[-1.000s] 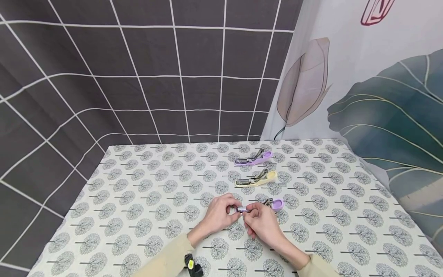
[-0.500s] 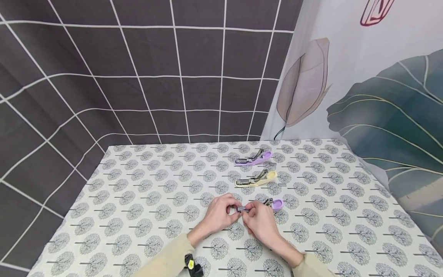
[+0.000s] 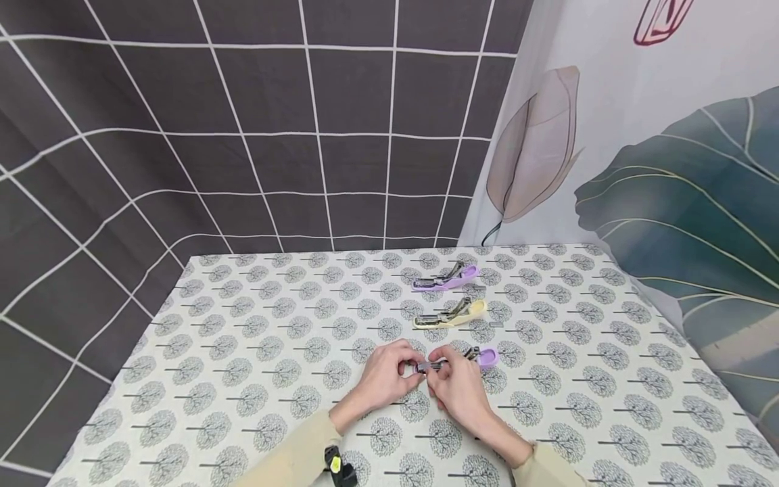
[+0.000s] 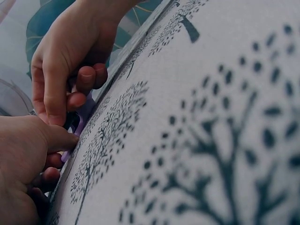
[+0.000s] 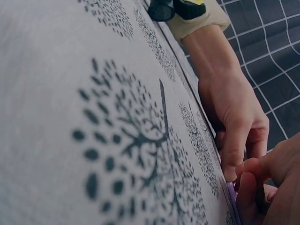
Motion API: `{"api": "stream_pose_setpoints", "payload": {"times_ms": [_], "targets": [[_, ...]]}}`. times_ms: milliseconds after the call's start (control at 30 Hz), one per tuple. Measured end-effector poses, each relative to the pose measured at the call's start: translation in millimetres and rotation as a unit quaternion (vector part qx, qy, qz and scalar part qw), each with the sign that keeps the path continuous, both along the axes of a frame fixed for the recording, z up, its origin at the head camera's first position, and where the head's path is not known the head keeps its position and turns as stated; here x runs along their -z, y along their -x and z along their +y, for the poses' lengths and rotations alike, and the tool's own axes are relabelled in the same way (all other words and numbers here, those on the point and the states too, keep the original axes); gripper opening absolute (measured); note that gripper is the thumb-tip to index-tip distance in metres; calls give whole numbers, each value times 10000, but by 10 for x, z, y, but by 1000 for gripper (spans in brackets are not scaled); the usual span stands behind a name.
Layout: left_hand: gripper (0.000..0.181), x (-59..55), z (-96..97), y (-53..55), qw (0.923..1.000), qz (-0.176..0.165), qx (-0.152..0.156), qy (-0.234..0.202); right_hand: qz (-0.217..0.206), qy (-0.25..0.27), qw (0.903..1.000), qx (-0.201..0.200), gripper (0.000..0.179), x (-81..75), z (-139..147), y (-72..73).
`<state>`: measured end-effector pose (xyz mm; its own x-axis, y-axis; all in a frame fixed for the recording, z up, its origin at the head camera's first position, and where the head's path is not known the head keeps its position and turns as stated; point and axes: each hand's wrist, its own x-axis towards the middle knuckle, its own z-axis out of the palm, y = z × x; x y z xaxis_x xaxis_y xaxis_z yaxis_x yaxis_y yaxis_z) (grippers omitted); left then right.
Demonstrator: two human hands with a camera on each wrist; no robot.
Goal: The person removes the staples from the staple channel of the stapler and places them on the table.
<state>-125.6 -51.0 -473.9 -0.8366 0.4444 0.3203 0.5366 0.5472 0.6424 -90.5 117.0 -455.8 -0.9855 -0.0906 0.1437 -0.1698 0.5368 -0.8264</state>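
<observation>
A purple stapler (image 3: 489,358) lies opened on the patterned cloth, its middle covered by the hands. At its front end, the left hand (image 3: 389,368) grips it between thumb and index finger. A small grey staple strip (image 3: 423,366) shows over the stapler's metal channel, where the right hand (image 3: 459,385) pinches it with thumb and index finger. In the left wrist view, the purple stapler (image 4: 83,115) shows behind the touching fingertips. Only a purple edge of the stapler (image 5: 232,197) appears in the right wrist view, and fingers hide the strip there.
Behind the hands lie an opened yellow stapler (image 3: 450,315) and another opened purple stapler (image 3: 446,279). A loose grey staple strip (image 3: 496,325) is right of the yellow one, and a second strip (image 3: 479,289) lies farther back. A dark gridded curtain (image 3: 341,135) borders the table.
The right hand has shifted slightly left, and its index finger is raised a little more. The staple strip has turned from shiny to dull grey face. The left hand stays in place.
</observation>
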Motion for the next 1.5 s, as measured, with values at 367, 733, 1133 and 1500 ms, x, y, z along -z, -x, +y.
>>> {"api": "stream_pose_setpoints", "payload": {"times_ms": [367,733,1133,1500], "targets": [[23,-2,8,-8,10000,-81,-3,13,-110,132,9997,-179,15,7,49,-15],[23,0,8,-3,10000,19,-6,26,-446,465,9977,-192,13,-37,102,-27],[24,11,1,-3,9999,-99,3,19,-607,862,9940,-282,14,-140,181,-58],[22,6,5,-6,9999,-161,-11,-9,-871,1172,9886,-358,15,-293,281,-111]]}}
